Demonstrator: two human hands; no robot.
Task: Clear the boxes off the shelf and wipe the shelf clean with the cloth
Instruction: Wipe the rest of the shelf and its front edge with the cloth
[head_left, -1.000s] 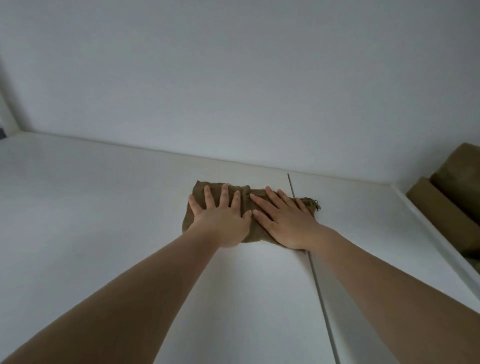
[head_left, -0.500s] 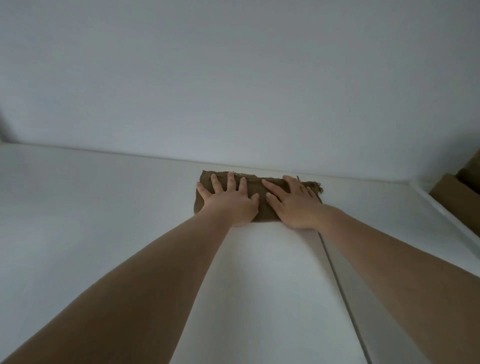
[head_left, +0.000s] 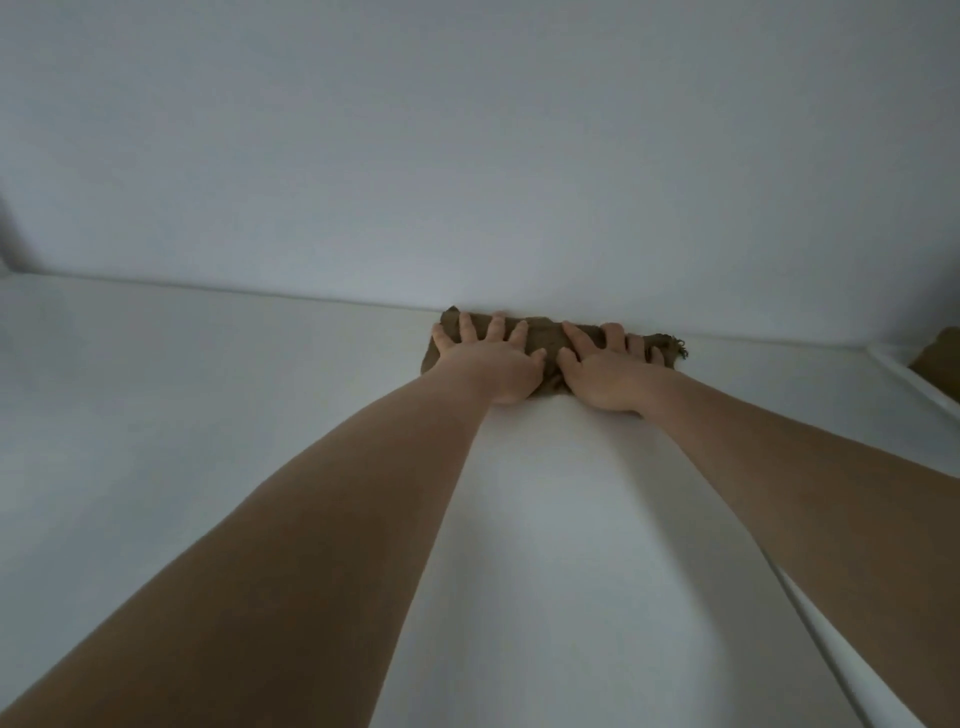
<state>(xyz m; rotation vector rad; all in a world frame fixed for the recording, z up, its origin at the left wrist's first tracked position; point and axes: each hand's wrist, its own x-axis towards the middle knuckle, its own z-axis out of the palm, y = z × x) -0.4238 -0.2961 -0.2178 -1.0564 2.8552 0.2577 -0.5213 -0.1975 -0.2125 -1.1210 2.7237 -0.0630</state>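
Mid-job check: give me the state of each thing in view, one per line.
cloth: bunched, pressed on the shelf against the back wall
left hand: flat on cloth, fingers spread
right hand: flat on cloth
shelf: no boxes on the visible part
brown object: at right edge, unclear

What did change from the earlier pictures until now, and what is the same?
Both hands pushed the cloth away from the person, across the shelf, until its far edge reached the back wall. The left hand and right hand press flat on the cloth side by side as before; nothing was let go. The brown boxes at the right have mostly left the view.
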